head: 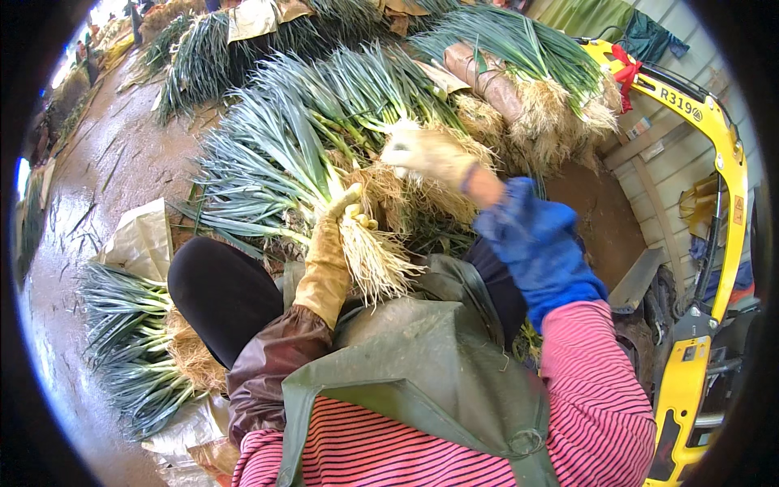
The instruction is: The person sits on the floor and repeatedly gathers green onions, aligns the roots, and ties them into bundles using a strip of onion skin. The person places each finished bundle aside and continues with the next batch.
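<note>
My left hand (344, 213), in a yellowish work glove, is closed round the pale stems of a bunch of leek-like seedlings (316, 161). Their blue-green leaves point up and left. Whitish roots (374, 259) hang below the fist, over the green apron (401, 341) on my lap. My right hand (429, 152), in a similar glove and blurred, is over a heap of the same seedlings (371, 91). It is close to their white stems and tan root mass (456, 195). Whether its fingers hold any stems is unclear.
More seedling bundles lie at the back left (201, 61), back right (541, 67) and beside my left knee (140, 341), some with brown paper (143, 237). A yellow machine arm (733, 176) curves along the right. Wet, muddy floor (122, 158) extends left.
</note>
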The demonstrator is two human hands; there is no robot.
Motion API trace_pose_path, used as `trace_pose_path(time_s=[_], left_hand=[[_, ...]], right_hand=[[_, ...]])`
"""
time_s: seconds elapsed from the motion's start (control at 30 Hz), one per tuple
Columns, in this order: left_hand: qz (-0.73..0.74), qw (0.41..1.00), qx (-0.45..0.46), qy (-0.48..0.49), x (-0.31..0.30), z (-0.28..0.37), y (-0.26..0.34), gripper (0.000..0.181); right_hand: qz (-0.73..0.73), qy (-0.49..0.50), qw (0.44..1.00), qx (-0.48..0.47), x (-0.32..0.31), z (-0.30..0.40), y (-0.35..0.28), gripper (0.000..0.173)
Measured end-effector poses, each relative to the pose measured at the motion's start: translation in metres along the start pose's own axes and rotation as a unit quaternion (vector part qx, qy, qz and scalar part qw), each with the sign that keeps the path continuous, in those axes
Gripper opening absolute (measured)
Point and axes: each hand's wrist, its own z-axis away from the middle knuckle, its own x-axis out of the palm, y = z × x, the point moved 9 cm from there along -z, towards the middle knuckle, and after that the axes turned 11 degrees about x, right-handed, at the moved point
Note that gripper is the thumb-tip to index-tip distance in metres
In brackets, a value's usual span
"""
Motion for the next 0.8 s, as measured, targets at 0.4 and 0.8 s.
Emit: trace_pose_path(time_s=[0.4, 0.8], left_hand=[[-0.017, 0.997, 0.036, 0.066, -0.036, -0.021, 0.006, 0.029], [0.048, 0.998, 0.033, 0.040, -0.052, -0.018, -0.012, 0.040]], right_hand=[[-0.047, -0.210, 0.973, 0.087, 0.108, -0.069, 0.010, 0.025], [-0.354, -0.253, 0.893, 0.115, 0.113, -0.071, -0.008, 0.030]])
